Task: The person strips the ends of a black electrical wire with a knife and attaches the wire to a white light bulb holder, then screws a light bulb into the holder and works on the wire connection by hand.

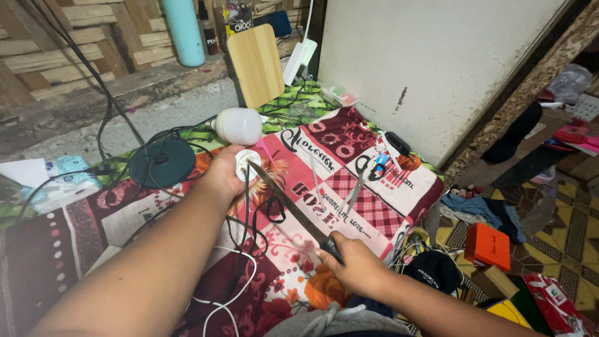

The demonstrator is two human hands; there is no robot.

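Far out past the left hand, at the outer edge: a crumpled pale blue and white packet (65, 181) on the patterned cloth (374, 206).

Just left of the left hand: a dark round disc-shaped base (162, 162), black cables looping about it.

Left hand (223, 171): fingers curled shut around a small white round fitting (248, 165), gripping it from the left side. A black cord (246, 206) drops from the fitting toward the person. A white cord (228, 298) lies on the cloth below the left forearm.

Just above the left hand: a white bulb (239, 125) lying on its side, close to the fitting; whether they touch cannot be told. Beyond it, a light wooden board (256, 65) stands leaning, and a teal bottle (185, 31) stands upright on the ledge further back.

Between the hands: a long knife (287, 203), blade running diagonally, tip touching the white fitting at the left hand, handle down at the right hand.

Right hand (355, 265): clenched around the knife's dark handle, blade pointing up and left away from it.

Above the right hand: scissors (362, 178) with black and blue handles flat on the cloth, blades open. A black marker-like object (397, 143) lies beyond them near the cloth's edge.

Right of the right hand, down on the floor: a dark cap (435, 269), then an orange box (487, 245).
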